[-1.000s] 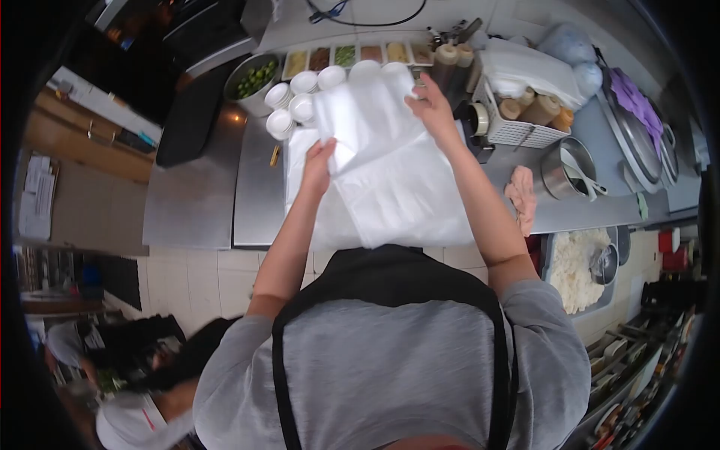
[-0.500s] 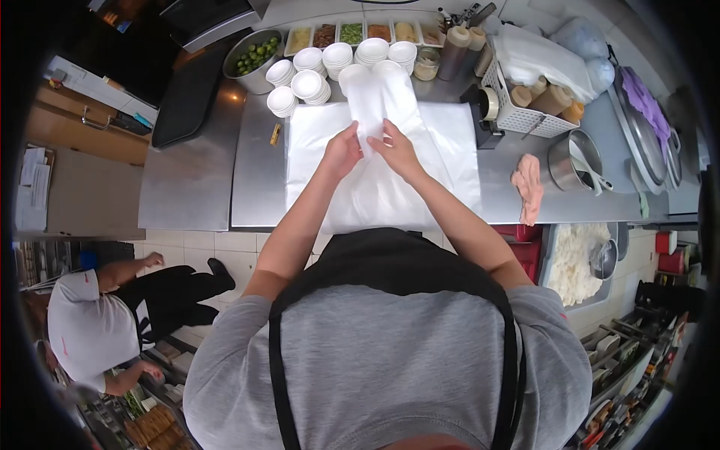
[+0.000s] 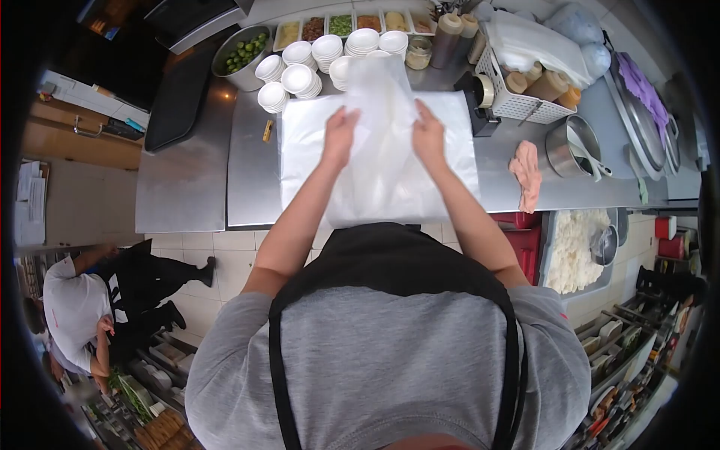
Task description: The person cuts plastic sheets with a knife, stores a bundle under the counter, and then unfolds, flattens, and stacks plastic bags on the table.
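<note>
Spanning the gap between the left hand [image 3: 340, 136] and the right hand [image 3: 429, 138], a loose, translucent white plastic sheet [image 3: 379, 94] is seen above a wide layer of whitish plastic sheeting [image 3: 304, 139] on the stainless-steel counter [image 3: 251, 169]. The fingers of both hands are partly curled and turned toward its side edges; because they are blurred, whether the plastic is pinched cannot be told. Its far end is raised near the stacked white round bowls [image 3: 298, 79], by which the far left edge of the sheeting is bordered. Beyond the bowls, a row of white rectangular containers [image 3: 340, 25] is filled with chopped food. To the left, green round fruits are held in a metal pot [image 3: 241, 58]. On the right, a black device with a pale round part [image 3: 480, 97] is placed just beside the sheeting, near a white perforated basket [image 3: 525, 105] packed with bottles; a crumpled pink cloth [image 3: 526, 176] is laid farther right.
</note>
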A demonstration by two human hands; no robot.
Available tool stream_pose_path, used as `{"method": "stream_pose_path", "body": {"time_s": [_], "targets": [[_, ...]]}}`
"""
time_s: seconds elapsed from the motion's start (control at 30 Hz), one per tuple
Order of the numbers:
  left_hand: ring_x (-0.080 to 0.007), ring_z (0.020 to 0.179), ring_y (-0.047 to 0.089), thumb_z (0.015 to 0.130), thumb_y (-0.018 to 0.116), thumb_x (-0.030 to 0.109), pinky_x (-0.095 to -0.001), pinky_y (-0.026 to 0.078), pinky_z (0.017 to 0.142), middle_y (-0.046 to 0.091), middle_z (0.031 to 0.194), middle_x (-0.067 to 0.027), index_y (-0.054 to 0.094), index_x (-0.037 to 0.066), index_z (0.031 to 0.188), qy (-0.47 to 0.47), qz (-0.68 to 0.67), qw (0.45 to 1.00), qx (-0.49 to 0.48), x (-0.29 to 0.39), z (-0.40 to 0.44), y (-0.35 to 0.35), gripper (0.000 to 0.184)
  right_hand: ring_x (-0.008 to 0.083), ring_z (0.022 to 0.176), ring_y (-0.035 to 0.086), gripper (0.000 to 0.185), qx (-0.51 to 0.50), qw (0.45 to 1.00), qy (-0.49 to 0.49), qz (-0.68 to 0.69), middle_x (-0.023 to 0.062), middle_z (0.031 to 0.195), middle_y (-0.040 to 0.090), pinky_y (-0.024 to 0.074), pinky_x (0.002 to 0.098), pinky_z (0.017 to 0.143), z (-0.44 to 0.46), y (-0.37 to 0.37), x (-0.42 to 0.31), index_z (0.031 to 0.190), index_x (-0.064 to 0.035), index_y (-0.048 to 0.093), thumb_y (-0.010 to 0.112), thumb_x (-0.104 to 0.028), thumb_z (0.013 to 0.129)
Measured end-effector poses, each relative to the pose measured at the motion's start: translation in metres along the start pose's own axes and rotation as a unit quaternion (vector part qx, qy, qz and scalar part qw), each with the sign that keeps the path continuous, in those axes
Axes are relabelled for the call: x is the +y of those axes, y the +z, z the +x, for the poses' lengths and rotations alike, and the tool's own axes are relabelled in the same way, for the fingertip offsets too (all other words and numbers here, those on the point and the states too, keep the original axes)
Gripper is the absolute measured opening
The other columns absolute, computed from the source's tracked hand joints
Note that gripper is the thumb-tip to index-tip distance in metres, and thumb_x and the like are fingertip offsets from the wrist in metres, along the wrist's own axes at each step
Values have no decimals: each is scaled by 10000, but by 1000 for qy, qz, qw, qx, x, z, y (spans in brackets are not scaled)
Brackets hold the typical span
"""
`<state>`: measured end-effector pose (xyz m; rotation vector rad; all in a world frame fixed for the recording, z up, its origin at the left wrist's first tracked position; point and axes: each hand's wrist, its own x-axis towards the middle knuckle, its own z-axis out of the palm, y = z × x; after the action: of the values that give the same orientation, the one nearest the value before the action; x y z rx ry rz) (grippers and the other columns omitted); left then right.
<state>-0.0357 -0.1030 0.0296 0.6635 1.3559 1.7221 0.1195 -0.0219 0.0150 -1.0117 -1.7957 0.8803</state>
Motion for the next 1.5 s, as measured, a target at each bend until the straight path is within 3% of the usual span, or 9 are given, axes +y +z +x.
{"method": "stream_pose_path", "body": {"time_s": [0.1, 0.2, 0.47, 0.83, 0.93, 1.27, 1.37, 1.47, 1.5], "targets": [[-77, 781, 520, 899, 512, 188, -216, 423, 703, 599, 880, -16, 579, 5, 995, 53, 87, 992, 72, 29, 5, -36, 216, 237, 769, 614, 401, -38, 993, 80, -71, 210, 945, 626, 461, 306, 709, 27, -76, -27, 1152, -14, 537, 463, -7, 758], [-77, 791, 522, 895, 525, 212, -212, 423, 696, 601, 895, -40, 563, -13, 1016, 75, 126, 985, 92, 70, -5, -78, 258, 97, 700, 554, 264, -57, 985, 143, 83, 66, 799, 617, 418, 228, 615, 43, -144, -27, 1023, 35, 578, 516, -90, 799], [-125, 882, 571, 888, 513, 143, -251, 446, 791, 602, 1008, -88, 524, -49, 1090, 25, 82, 996, 14, 143, -32, -138, 279, 165, 808, 597, 269, -165, 915, 239, 279, 116, 928, 615, 466, 271, 747, 41, -217, -47, 1026, 66, 558, 572, -54, 787], [-164, 843, 592, 814, 597, 91, -289, 470, 747, 614, 971, -84, 543, -37, 1062, -181, 172, 967, 53, -20, 47, -199, 285, 127, 709, 566, 269, -144, 900, 373, 172, 19, 829, 612, 455, 249, 654, 19, -110, 135, 982, -8, 597, 626, -82, 725], [-188, 854, 601, 783, 611, 51, -296, 474, 758, 615, 971, -99, 535, -57, 1055, -177, 146, 972, 48, -24, 47, -201, 302, 75, 668, 543, 203, -110, 959, 258, -32, 10, 762, 620, 423, 220, 593, 14, -101, 143, 922, 2, 622, 633, -112, 755], [-97, 684, 551, 714, 683, 44, -236, 430, 624, 617, 810, -37, 585, -33, 887, -28, 293, 941, 166, -42, 49, -199, 213, 66, 590, 487, 200, 24, 978, 196, -66, 17, 649, 594, 393, 255, 548, 2, -86, 139, 803, -7, 608, 678, -172, 715], [-112, 657, 564, 697, 694, 46, -236, 444, 621, 626, 778, -48, 587, -33, 893, 3, 298, 935, 193, -43, 46, -194, 237, 186, 600, 559, 223, 33, 970, 188, -147, 97, 659, 605, 434, 308, 584, 3, -84, 144, 834, 2, 611, 679, -152, 689], [-176, 833, 570, 712, 683, 70, -292, 435, 750, 607, 967, -94, 583, -13, 955, -21, 374, 901, 219, -34, 35, -182, 276, 229, 662, 581, 263, 37, 961, 197, -192, 112, 710, 605, 450, 324, 614, 0, -82, 130, 904, -17, 605, 674, -180, 709], [-231, 967, 526, 731, 653, 92, -344, 398, 838, 559, 1078, -133, 549, -3, 1038, 107, 523, 815, 227, -29, 25, -167, 338, 242, 739, 583, 302, 74, 972, 128, -184, 123, 798, 602, 451, 334, 662, -3, -81, 127, 972, -26, 584, 659, -178, 721]]}}
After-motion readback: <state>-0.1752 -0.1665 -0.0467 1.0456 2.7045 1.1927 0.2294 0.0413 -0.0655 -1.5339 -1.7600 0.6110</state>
